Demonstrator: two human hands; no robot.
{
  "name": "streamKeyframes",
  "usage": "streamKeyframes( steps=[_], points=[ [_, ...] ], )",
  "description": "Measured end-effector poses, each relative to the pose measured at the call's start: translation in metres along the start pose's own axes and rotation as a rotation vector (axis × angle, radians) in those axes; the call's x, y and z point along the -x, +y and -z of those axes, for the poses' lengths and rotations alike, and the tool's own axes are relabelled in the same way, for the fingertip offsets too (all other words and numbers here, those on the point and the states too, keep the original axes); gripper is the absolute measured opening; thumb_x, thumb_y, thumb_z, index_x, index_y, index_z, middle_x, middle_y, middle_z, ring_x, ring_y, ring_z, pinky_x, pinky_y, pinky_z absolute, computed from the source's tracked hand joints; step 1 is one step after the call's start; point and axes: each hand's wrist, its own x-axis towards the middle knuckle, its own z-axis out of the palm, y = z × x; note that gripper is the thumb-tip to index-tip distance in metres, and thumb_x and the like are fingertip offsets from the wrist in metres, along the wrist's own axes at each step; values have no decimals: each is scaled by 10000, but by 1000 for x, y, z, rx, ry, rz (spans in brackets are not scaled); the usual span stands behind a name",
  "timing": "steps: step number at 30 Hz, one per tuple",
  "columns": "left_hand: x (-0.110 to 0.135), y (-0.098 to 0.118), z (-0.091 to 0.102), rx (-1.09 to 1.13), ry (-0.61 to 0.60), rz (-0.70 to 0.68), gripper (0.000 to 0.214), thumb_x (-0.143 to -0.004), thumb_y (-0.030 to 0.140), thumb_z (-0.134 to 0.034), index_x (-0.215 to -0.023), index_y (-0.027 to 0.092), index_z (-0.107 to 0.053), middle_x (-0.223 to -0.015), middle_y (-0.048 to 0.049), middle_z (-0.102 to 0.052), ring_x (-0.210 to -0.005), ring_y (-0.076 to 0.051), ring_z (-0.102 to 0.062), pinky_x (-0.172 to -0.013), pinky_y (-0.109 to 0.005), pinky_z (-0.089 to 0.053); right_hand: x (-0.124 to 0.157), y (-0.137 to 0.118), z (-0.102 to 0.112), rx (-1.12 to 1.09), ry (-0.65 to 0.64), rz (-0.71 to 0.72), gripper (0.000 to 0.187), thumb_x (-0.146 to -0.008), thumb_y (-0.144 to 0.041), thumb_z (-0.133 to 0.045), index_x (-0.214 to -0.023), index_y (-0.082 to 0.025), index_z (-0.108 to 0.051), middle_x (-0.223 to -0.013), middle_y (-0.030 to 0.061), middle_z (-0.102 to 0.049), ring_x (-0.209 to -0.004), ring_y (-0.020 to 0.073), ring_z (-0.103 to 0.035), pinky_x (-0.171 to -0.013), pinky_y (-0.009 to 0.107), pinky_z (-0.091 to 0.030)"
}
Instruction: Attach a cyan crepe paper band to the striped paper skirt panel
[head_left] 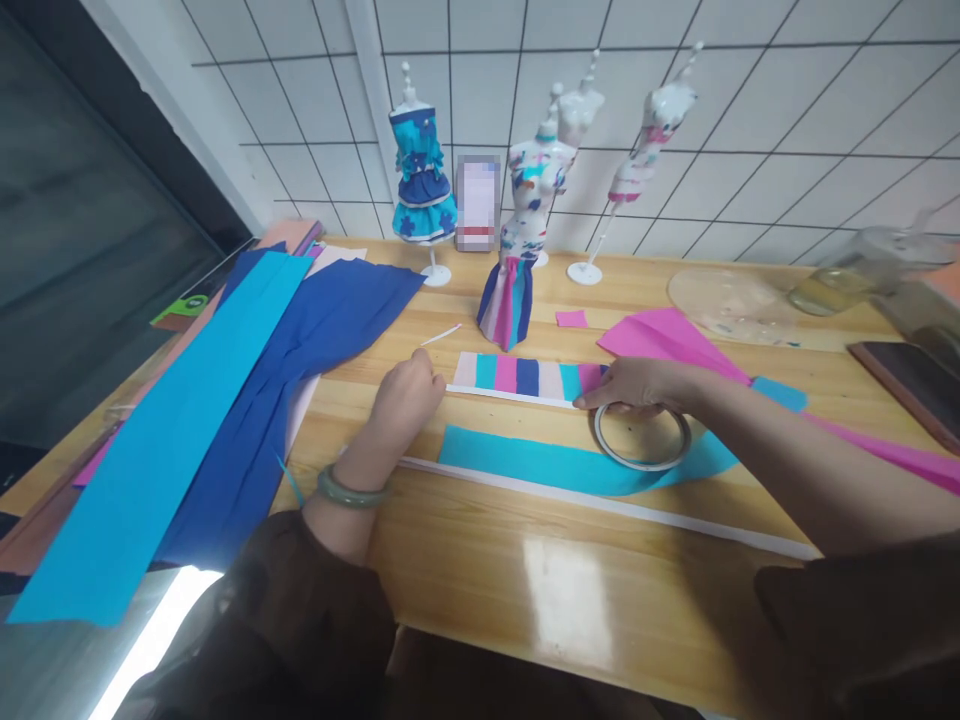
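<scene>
Striped strip (517, 376) — right end hidden by right hand (639, 384).

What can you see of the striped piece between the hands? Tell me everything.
The striped piece is a short, flat band that looks like paper or fabric, with crosswise stripes of pale pink, turquoise, magenta and navy. It lies on the wooden table, a thin white strip along its near edge. The right hand hides its right end; the left hand is just beyond its left end.
</scene>
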Motion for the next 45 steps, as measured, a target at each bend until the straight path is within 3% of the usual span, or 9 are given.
streamKeyframes(
  steps=[3,6,8,10,15,21,31,38,45],
  points=[
    [5,12,5,52,119,-16,263,-834,265,-466,-1057,134,-517,-890,-115,-668,-878,-265,-624,-764,-350,-460,-2,1,0,-17,-21,-20,498,-620,-622,-653,-497,-190,-436,-465,-33,-379,-400,75,-340,-396,236,-292],
    [11,41,10,205,149,-245,196,-840,238,-474,-1016,182,-541,-888,-65,-666,-892,-221,-616,-792,-316,-448,0,-1,1,-24,-39,-15,495,-626,-618,-646,-502,-188,-435,-476,-40,-374,-412,70,-337,-407,229,-292],
    [12,65,8,359,55,-433,168,-827,211,-483,-979,197,-555,-859,-29,-662,-842,-176,-615,-752,-268,-448,3,-4,1,-13,-44,-15,496,-622,-620,-645,-499,-188,-435,-474,-44,-366,-418,72,-342,-418,232,-303],
    [7,88,2,490,-56,-526,125,-808,212,-497,-912,200,-566,-775,0,-652,-769,-150,-610,-672,-235,-443,6,-7,2,1,-37,-23,494,-615,-616,-652,-498,-187,-437,-474,-46,-364,-426,78,-357,-430,238,-315],
    [-9,119,-23,601,-266,-523,138,-747,169,-502,-856,188,-584,-733,11,-646,-683,-122,-589,-569,-205,-412,12,-12,2,11,-21,-48,489,-616,-609,-651,-495,-184,-440,-452,-48,-350,-419,84,-366,-423,239,-304],
    [-9,119,-33,542,-222,-504,175,-710,155,-482,-834,212,-592,-734,16,-649,-688,-135,-585,-570,-219,-403,7,-7,2,-68,-36,-52,512,-591,-630,-673,-497,-180,-446,-418,-63,-321,-383,62,-312,-380,216,-237],
    [-5,120,-35,467,-161,-577,193,-726,184,-515,-899,231,-588,-836,21,-662,-789,-152,-607,-688,-241,-448,10,27,6,-396,-229,15,537,-658,-651,-628,-534,-180,-402,-446,-84,-300,-384,25,-235,-344,168,-206],
    [0,123,-28,426,-174,-536,179,-777,298,-543,-936,231,-592,-903,-6,-664,-865,-173,-609,-749,-260,-454,16,43,13,-546,-274,60,472,-695,-624,-616,-683,-161,-524,-474,-82,-314,-397,42,-273,-353,169,-218],
    [1,123,-29,404,-149,-545,157,-795,295,-521,-917,231,-597,-915,-13,-664,-824,-173,-612,-698,-263,-456,26,51,22,-563,-263,-7,405,-724,-551,-630,-719,-154,-554,-464,-91,-295,-379,34,-226,-343,165,-196]
  ],
)
